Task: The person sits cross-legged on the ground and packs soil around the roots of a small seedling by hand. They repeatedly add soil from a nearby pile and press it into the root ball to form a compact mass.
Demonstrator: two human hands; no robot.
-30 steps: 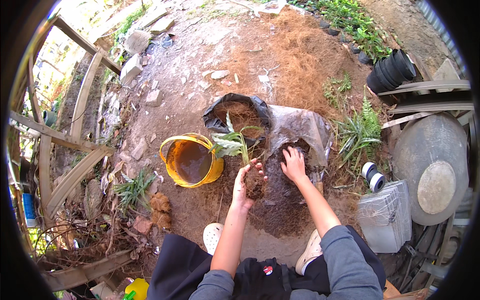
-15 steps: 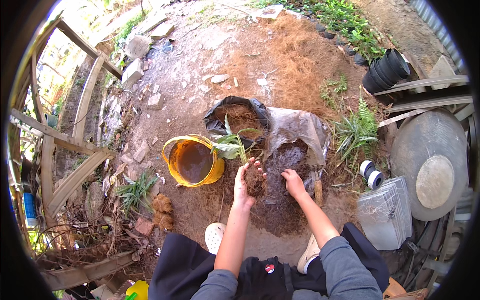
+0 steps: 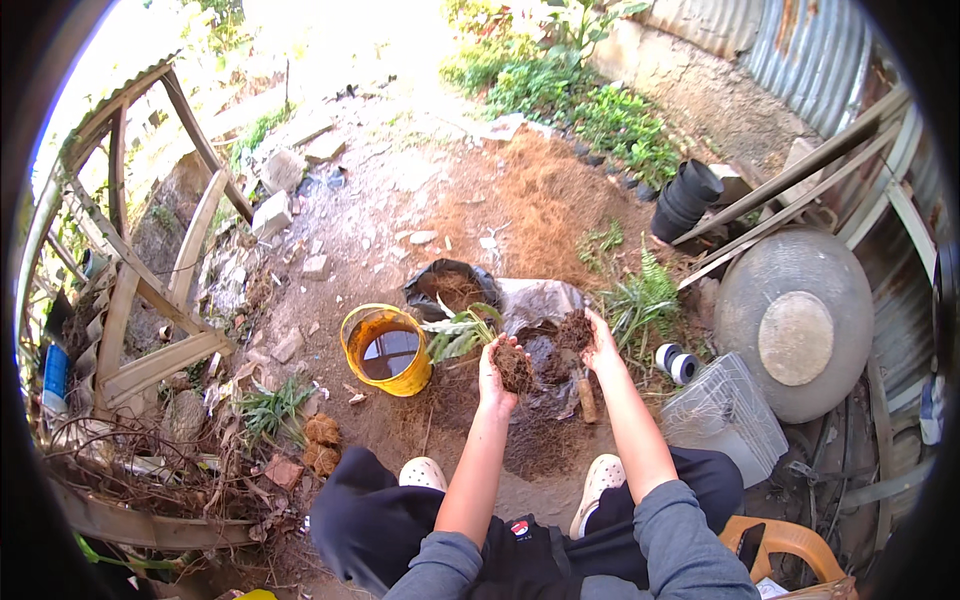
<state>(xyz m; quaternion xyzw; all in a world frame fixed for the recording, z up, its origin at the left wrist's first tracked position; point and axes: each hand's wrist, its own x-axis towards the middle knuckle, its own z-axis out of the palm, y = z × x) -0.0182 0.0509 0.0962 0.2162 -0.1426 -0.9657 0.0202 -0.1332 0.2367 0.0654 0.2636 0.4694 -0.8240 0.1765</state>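
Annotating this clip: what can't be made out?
Head view:
Stem base of the plant: too small, seemingly behind the left hand.
Palm of the right hand: mostly covered by the soil clump.
Bottom of the yellow bucket: under dark liquid.
Yellow thing, lower left: cut off by the lower edge.

Brown earth ground (image 3: 372, 432): was strewn with pale stones (image 3: 316, 267), mostly on the left.
Yellow bucket (image 3: 410, 383): was stood upright on the earth.
Black plastic bag (image 3: 416, 292): was set just beyond the bucket, to its right.
Translucent plastic sheet (image 3: 555, 292): was spread beside the bag, with dark soil (image 3: 548, 370) piled on it.
Wooden-handled tool (image 3: 587, 398): was laid by the soil's right edge.
Orange-brown fibre (image 3: 540, 205): was scattered farther off.
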